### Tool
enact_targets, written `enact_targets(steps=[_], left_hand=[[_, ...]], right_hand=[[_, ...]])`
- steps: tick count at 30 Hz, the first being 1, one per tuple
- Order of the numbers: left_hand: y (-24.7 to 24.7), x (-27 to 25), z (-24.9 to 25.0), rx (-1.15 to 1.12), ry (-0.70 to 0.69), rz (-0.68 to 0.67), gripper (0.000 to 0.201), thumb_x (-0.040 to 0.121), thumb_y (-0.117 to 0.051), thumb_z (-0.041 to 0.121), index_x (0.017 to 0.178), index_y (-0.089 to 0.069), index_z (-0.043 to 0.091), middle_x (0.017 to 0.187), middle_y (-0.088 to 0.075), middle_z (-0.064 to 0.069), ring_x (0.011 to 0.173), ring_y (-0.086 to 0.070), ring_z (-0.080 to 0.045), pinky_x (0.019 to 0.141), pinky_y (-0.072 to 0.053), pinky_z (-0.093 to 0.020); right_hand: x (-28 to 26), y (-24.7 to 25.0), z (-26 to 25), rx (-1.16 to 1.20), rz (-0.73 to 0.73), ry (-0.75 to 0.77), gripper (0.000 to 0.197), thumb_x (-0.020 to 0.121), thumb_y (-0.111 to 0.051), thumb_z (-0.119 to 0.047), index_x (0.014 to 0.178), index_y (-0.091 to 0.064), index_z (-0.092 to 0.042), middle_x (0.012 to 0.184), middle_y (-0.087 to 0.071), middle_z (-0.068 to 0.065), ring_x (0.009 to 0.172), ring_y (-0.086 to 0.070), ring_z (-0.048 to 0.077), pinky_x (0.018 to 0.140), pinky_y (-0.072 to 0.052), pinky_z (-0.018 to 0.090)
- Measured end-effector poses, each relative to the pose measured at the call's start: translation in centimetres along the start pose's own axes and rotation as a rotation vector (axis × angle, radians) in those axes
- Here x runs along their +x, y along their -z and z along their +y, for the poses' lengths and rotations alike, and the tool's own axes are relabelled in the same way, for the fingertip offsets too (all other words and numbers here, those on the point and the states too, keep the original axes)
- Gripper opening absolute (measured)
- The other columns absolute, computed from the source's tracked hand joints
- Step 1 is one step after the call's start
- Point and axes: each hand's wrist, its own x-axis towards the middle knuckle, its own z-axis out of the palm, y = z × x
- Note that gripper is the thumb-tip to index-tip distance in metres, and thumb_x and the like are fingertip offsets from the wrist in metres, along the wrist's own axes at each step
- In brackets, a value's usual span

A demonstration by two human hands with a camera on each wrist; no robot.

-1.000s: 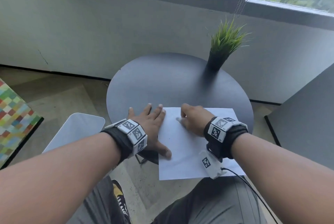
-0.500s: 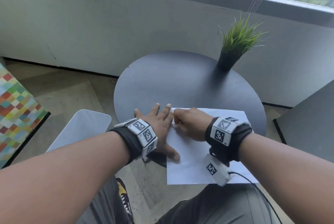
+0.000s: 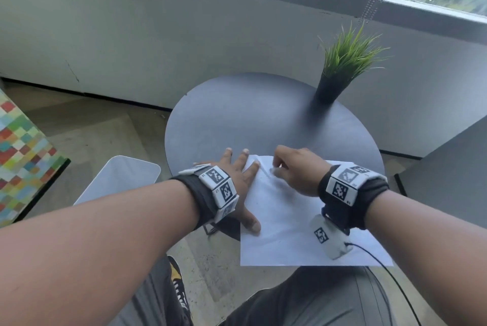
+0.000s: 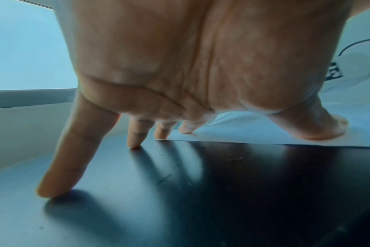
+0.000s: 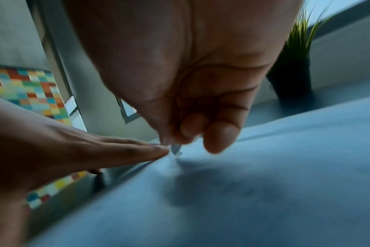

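A white sheet of paper (image 3: 284, 220) lies on the near part of a round dark table (image 3: 250, 120), and its near edge overhangs my lap. My left hand (image 3: 241, 180) lies flat with straight, spread fingers. Its thumb (image 4: 325, 132) and index finger press on the sheet's left edge (image 4: 243, 135); the other fingers rest on the bare table (image 4: 222, 192). My right hand (image 3: 275, 169) pinches the sheet's far left corner (image 5: 175, 148) between thumb and fingers and lifts it slightly, right beside the left hand's fingertips (image 5: 158, 150).
A potted grass plant (image 3: 342, 62) stands at the table's far right. A white seat (image 3: 118, 180) is at the left of the table, a colourful chequered piece (image 3: 21, 154) further left, a grey panel (image 3: 453, 167) at the right. A wall with a window runs behind.
My right hand slid left across the sheet to its far left corner and now pinches it up. The left hand stays pressed flat at the left edge.
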Motion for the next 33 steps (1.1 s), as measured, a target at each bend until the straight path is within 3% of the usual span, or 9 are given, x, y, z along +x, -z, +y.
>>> enact_targets(steps=[7, 12, 16, 20, 22, 26, 28, 30, 33], left_hand=[[0.5, 0.5, 0.4, 0.025, 0.004, -0.044, 0.149, 0.045, -0.065, 0.092, 0.155, 0.014, 0.029, 0.163, 0.022, 0.0, 0.149, 0.012, -0.038, 0.11, -0.025, -0.068], [0.6, 0.2, 0.3, 0.017, -0.025, -0.046, 0.147, 0.053, -0.066, 0.088, 0.155, 0.018, 0.024, 0.162, 0.023, 0.007, 0.148, 0.016, -0.04, 0.113, -0.024, -0.064], [0.6, 0.3, 0.6, 0.034, -0.02, -0.045, 0.148, 0.052, -0.065, 0.089, 0.155, 0.018, 0.023, 0.162, 0.023, 0.004, 0.148, 0.015, -0.042, 0.112, -0.021, -0.064], [0.9, 0.0, 1.1, 0.077, -0.017, -0.036, 0.144, 0.058, -0.066, 0.085, 0.156, 0.015, 0.018, 0.163, 0.022, -0.002, 0.147, 0.014, -0.045, 0.115, -0.016, -0.061], [0.8, 0.2, 1.0, 0.052, -0.015, -0.04, 0.145, 0.054, -0.067, 0.086, 0.156, 0.015, 0.022, 0.163, 0.022, 0.0, 0.147, 0.015, -0.046, 0.112, -0.019, -0.066], [0.5, 0.6, 0.7, 0.046, -0.012, -0.056, 0.144, 0.051, -0.066, 0.089, 0.154, 0.017, 0.031, 0.162, 0.024, 0.001, 0.146, 0.015, -0.047, 0.11, -0.019, -0.068], [0.9, 0.1, 0.9, 0.063, -0.024, -0.055, 0.141, 0.055, -0.067, 0.086, 0.154, 0.016, 0.03, 0.162, 0.024, -0.001, 0.146, 0.016, -0.047, 0.112, -0.018, -0.067], [1.1, -0.1, 1.1, 0.081, -0.03, -0.057, 0.138, 0.059, -0.066, 0.084, 0.155, 0.016, 0.029, 0.162, 0.023, -0.004, 0.146, 0.015, -0.047, 0.113, -0.016, -0.064], [0.9, 0.3, 1.0, 0.078, -0.032, -0.052, 0.136, 0.055, -0.065, 0.088, 0.152, 0.019, 0.041, 0.162, 0.024, -0.003, 0.144, 0.014, -0.051, 0.111, -0.021, -0.069]], right_hand=[[0.6, 0.2, 0.8, 0.094, 0.064, -0.134, 0.017, 0.093, -0.057, -0.035, 0.096, -0.054, -0.018, 0.097, -0.062, 0.006, 0.089, -0.054, 0.026, 0.07, -0.04, 0.03], [-0.6, -0.5, -1.6, 0.073, -0.115, 0.094, 0.011, 0.093, -0.058, -0.03, 0.093, -0.052, -0.021, 0.081, -0.057, -0.005, 0.074, -0.05, 0.018, 0.055, -0.038, 0.018], [0.6, 0.4, 0.0, 0.098, -0.008, -0.053, 0.018, 0.09, -0.062, -0.04, 0.088, -0.055, -0.023, 0.089, -0.061, -0.002, 0.081, -0.054, 0.019, 0.067, -0.038, 0.026], [-1.0, -1.1, -2.3, 0.008, -0.185, 0.168, 0.008, 0.094, -0.055, -0.029, 0.096, -0.053, -0.022, 0.086, -0.058, -0.005, 0.067, -0.051, 0.012, 0.064, -0.036, 0.025], [-1.1, -0.7, -2.4, -0.029, -0.198, 0.19, 0.008, 0.094, -0.056, -0.027, 0.099, -0.055, -0.021, 0.086, -0.057, -0.007, 0.061, -0.049, 0.002, 0.059, -0.035, 0.02], [-0.5, -0.3, -1.2, -0.009, 0.029, 0.011, 0.014, 0.093, -0.055, -0.032, 0.09, -0.053, -0.019, 0.086, -0.062, 0.004, 0.082, -0.056, 0.027, 0.066, -0.041, 0.03], [-1.3, -0.7, -2.2, -0.055, -0.121, 0.148, 0.009, 0.094, -0.053, -0.026, 0.097, -0.056, -0.019, 0.089, -0.062, 0.0, 0.079, -0.058, 0.02, 0.068, -0.043, 0.028], [-2.3, -0.8, -2.7, -0.052, -0.297, 0.241, 0.006, 0.094, -0.055, -0.023, 0.099, -0.059, -0.022, 0.085, -0.057, -0.007, 0.062, -0.053, 0.0, 0.054, -0.038, 0.011], [-1.4, 0.3, -0.6, 0.055, -0.144, 0.051, 0.015, 0.092, -0.06, -0.037, 0.08, -0.053, -0.03, 0.08, -0.058, -0.008, 0.066, -0.054, 0.005, 0.051, -0.039, 0.017]])
